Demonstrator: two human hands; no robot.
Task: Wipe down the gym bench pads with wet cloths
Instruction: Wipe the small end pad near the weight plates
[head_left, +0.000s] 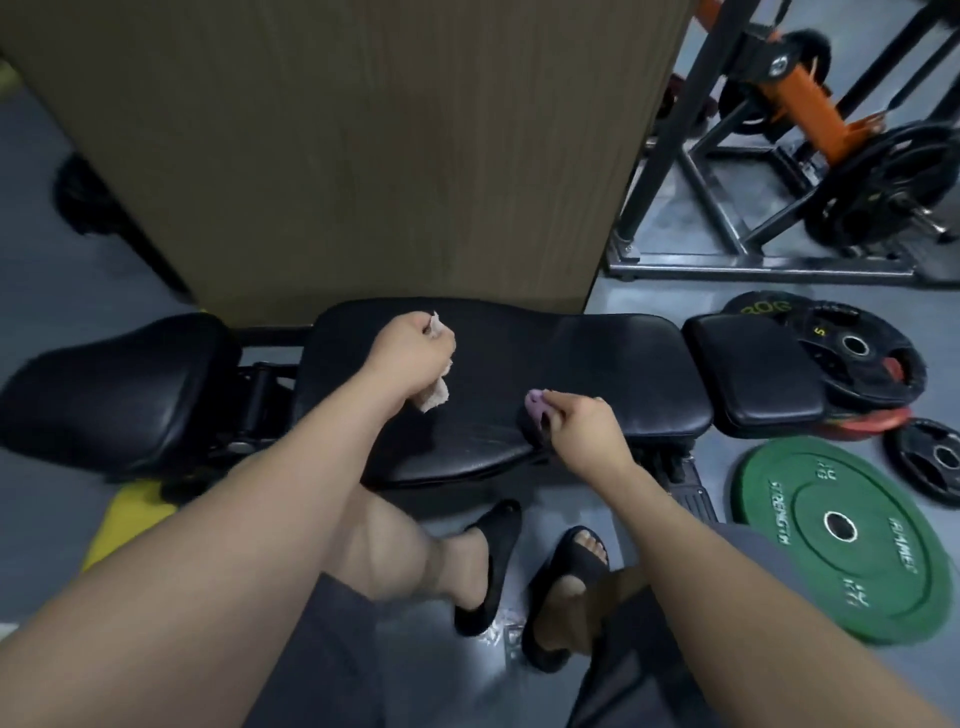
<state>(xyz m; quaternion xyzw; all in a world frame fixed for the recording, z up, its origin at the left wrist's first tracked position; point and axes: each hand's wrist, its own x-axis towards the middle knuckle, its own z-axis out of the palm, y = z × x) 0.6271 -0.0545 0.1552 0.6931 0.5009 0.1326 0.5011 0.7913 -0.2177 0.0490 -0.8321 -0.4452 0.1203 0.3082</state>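
Note:
A black gym bench lies across the view, with a long middle pad (597, 364), a seat pad (114, 384) at the left and a small pad (753, 369) at the right. My left hand (410, 358) grips a crumpled beige cloth (434, 397) and holds it on the left part of the middle pad. My right hand (587, 426) pinches a small pink cloth (535, 410) at the pad's near edge. Streaks show on the pad surface in front of the hands.
A brown wooden panel (363, 145) stands right behind the bench. A green weight plate (841, 535) and several black plates (852, 353) lie on the grey floor at the right. A metal rack (727, 208) with loaded plates stands behind them. My sandalled feet (519, 566) are below the bench.

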